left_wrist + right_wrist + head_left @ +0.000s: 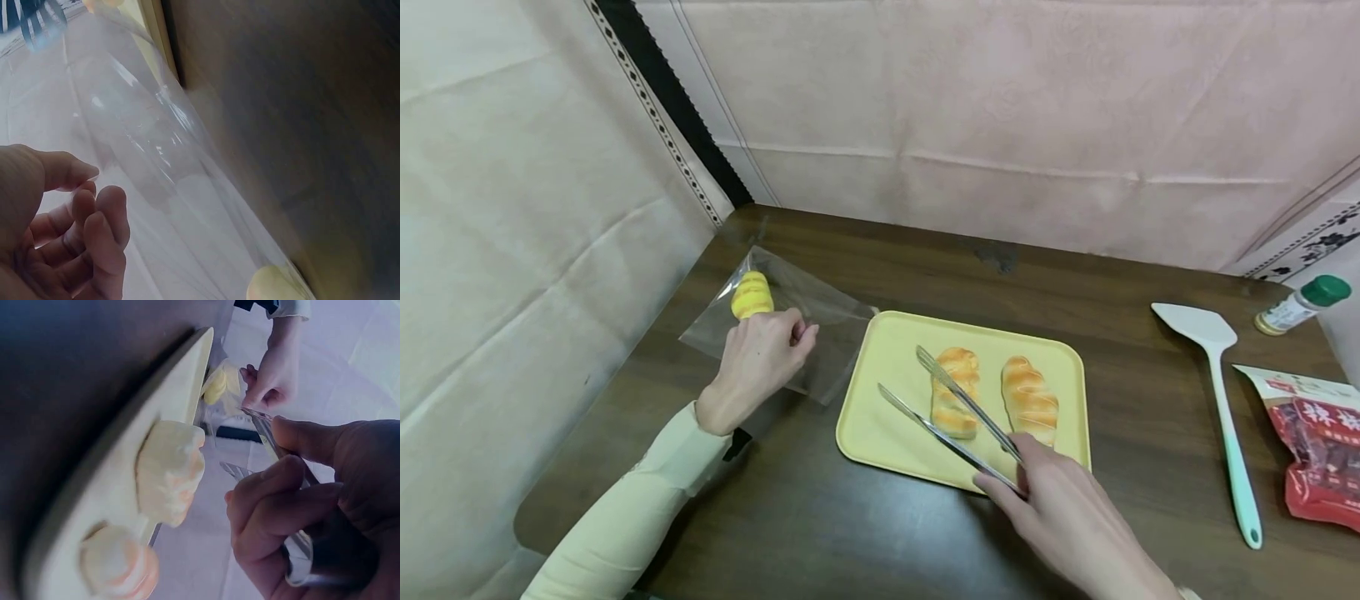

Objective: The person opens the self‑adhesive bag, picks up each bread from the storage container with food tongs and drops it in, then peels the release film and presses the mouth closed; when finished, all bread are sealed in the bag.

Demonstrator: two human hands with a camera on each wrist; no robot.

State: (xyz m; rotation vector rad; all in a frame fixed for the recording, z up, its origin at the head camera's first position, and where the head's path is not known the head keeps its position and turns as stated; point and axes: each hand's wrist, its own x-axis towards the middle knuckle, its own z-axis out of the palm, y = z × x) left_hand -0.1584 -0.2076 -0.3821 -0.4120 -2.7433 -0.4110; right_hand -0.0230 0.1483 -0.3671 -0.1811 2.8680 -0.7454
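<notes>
My left hand is over a clear plastic bag, its thumb and fingertips pinched together on the film. Inside the bag lies a yellow bread roll, partly behind that hand. With my right hand I grip metal tongs, whose arms are spread apart above a pale yellow tray. Two golden bread rolls rest on this tray, the left roll beneath the tongs and the right roll beside it. Nothing is between the tong tips. In the right wrist view, the left roll sits apart from the tongs.
To the right lie a white spatula with a mint handle and a red snack packet. A green-capped bottle is near the back right corner. Pale cloth hangs behind the dark wooden table.
</notes>
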